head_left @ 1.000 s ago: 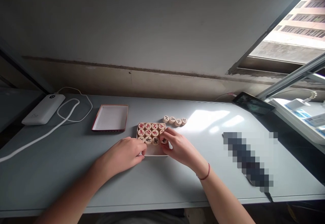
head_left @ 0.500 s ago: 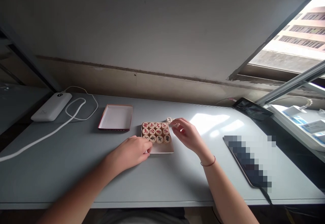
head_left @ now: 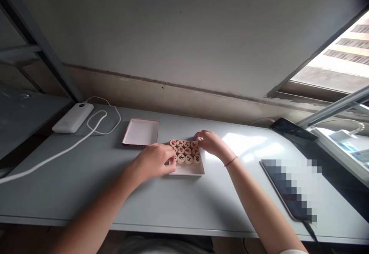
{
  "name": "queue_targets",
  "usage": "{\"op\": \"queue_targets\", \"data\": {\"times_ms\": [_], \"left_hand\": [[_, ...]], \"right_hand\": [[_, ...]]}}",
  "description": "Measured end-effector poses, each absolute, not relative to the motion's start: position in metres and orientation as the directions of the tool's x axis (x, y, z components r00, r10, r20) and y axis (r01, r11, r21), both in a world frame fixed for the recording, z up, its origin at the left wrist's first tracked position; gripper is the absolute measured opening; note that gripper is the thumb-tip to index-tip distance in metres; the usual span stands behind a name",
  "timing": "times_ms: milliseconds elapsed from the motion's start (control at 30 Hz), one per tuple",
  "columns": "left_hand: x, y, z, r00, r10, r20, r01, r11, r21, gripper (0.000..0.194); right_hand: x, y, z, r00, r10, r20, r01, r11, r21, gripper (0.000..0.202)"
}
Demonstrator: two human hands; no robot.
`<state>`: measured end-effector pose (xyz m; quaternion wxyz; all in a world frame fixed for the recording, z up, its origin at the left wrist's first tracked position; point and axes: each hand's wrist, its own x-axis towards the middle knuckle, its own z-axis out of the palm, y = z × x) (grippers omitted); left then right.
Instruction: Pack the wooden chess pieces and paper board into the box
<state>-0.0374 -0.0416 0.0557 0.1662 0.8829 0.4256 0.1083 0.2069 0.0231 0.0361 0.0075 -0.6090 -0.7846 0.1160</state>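
Observation:
A shallow open box (head_left: pixel 187 171) lies on the desk with rows of round Chinese chess pieces (head_left: pixel 187 151) in it, red characters on the back rows and black on the front row. The strip along its front side holds no pieces. My left hand (head_left: pixel 157 160) is closed around the box's left edge, its fingers covering part of the left column. Just past the box's back right corner, my right hand (head_left: pixel 213 143) has its fingers closed around a loose chess piece (head_left: pixel 200 138) with a black character. The matching lid (head_left: pixel 142 131) rests inside-up behind the left hand.
On the left, a white power bank (head_left: pixel 73 118) trails a thick white cable (head_left: pixel 62 155). A tablet-like device (head_left: pixel 281 192), partly pixelated, lies at the right, with a phone (head_left: pixel 293 131) against the frame behind it. The wall bounds the desk (head_left: pixel 173 208) at the back.
My right hand has moved in over the loose piece and closed on it. My left hand has shifted up along the box's left side. The whole view has swung slightly left.

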Motion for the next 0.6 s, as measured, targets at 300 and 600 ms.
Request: {"op": "queue_targets", "data": {"times_ms": [300,600], "left_hand": [[-0.037,-0.044,0.053,0.539,0.805,0.249,0.633,-0.581,0.511,0.035],[-0.034,-0.050,0.056,0.538,0.838,0.091,0.666,-0.489,0.563,0.023]], "right_hand": [[0.174,-0.043,0.062,-0.330,0.943,0.037,0.520,0.215,-0.827,0.032],[0.171,-0.050,0.048,-0.365,0.931,-0.024,0.336,0.107,-0.936,0.032]]}}
